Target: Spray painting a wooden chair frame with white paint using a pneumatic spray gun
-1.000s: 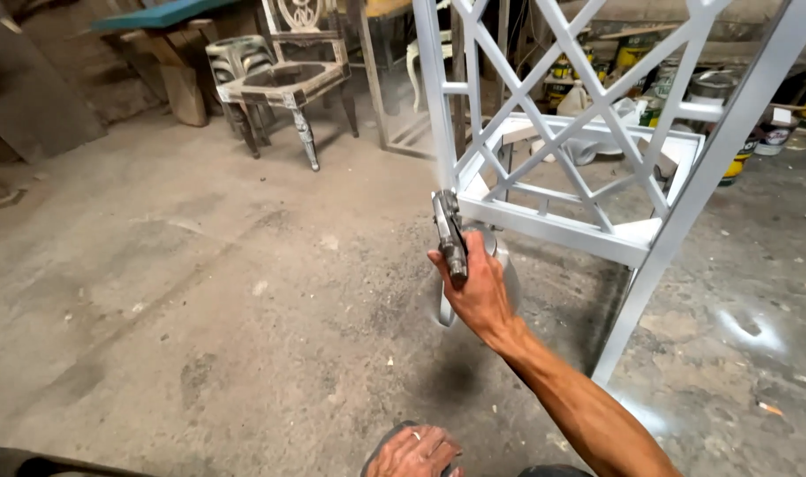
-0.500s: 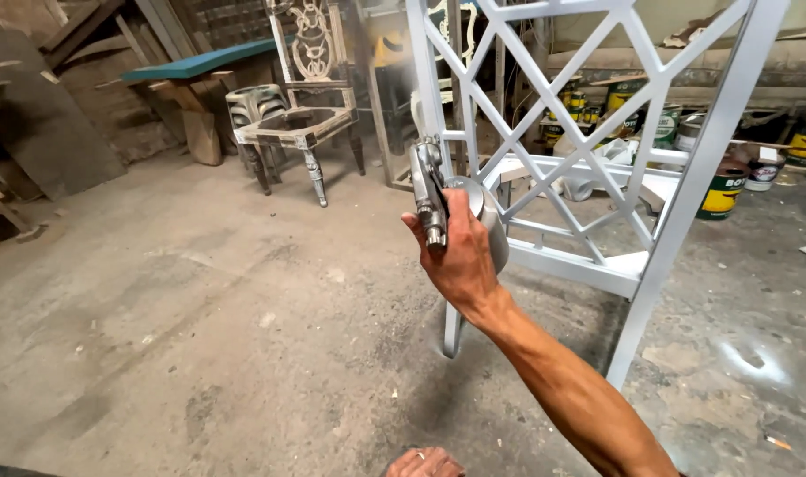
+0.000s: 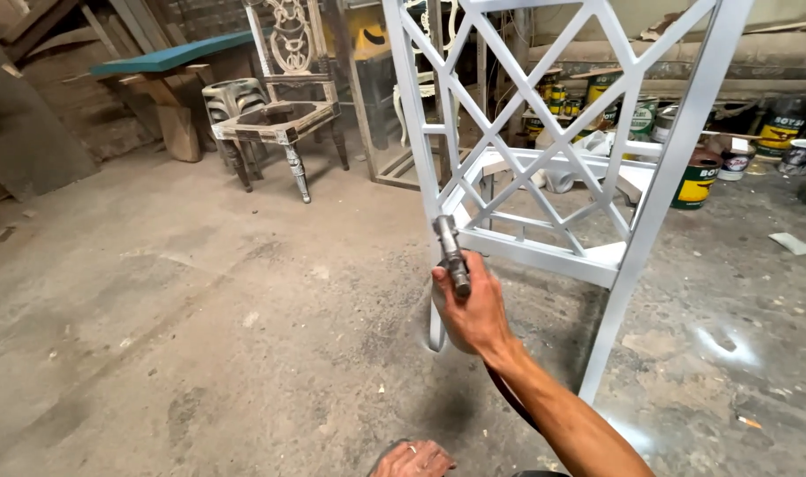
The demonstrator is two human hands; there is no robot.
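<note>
My right hand (image 3: 473, 305) grips a grey metal spray gun (image 3: 450, 252), its nozzle end pointing up and away beside the left rear leg of a white-painted chair frame (image 3: 544, 252). The frame has a tall lattice back with crossing diagonal bars and an open seat. A dark hose runs down along my forearm. My left hand (image 3: 413, 459) sits at the bottom edge with its fingers curled, resting on something dark that is mostly cut off; I cannot tell what it is.
A carved unpainted chair (image 3: 283, 119) stands at the back left, next to a stack of plastic stools and a teal board on wooden supports. Several paint cans (image 3: 694, 181) line the back right. The concrete floor (image 3: 200, 327) is dusty, with white overspray near the frame.
My right hand rose with the spray gun along the frame's left upright, then came back down to seat height. The view shifted slightly.
</note>
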